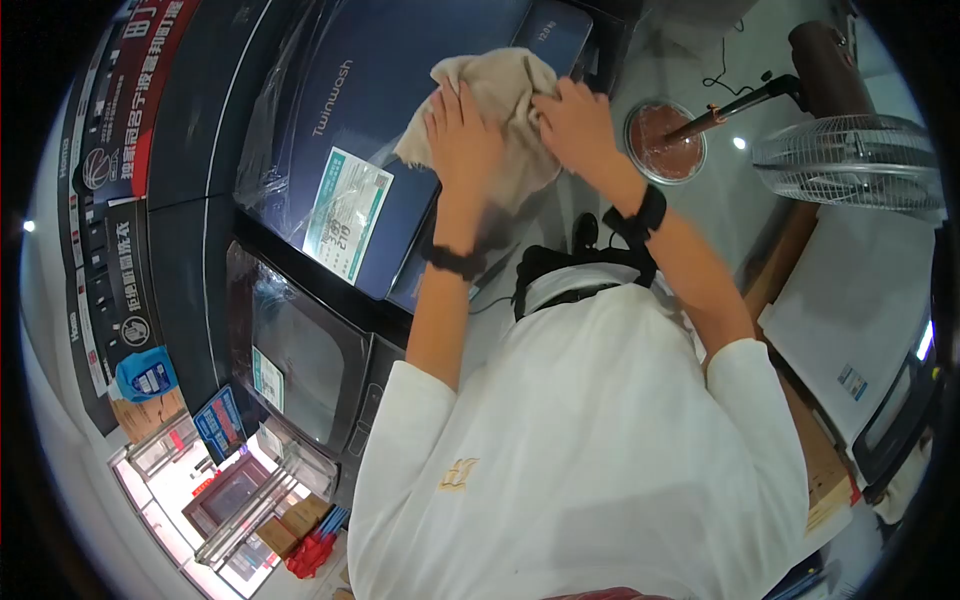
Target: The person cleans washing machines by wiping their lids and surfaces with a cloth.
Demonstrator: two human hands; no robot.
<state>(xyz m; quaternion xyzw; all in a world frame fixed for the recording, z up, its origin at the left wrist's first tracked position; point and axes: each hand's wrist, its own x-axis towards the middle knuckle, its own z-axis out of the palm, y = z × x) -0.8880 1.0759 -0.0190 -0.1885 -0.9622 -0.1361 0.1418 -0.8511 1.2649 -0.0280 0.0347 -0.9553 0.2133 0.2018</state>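
Observation:
A beige cloth (500, 85), bunched and creased with a frayed edge at its left, is between my two hands. It covers part of the dark blue Twinwash washing machine top (400, 60) and hangs past its near edge. My left hand (460, 135) grips the cloth at its left side, fingers laid over the fabric and thumb hidden. The fingers of my right hand (575, 125) are curled on the cloth's right side, pinching a fold. Both wrists wear black bands. A green and white price label (348, 215) is on the machine's top, left of my left forearm.
A second dark machine (300, 340) stands nearer on the left, by a blue detergent bottle (146, 376). On the right are a fan (845, 160) with a round base (665, 142) and a white appliance (850, 310). Clear plastic film (275, 160) drapes the washer's left edge.

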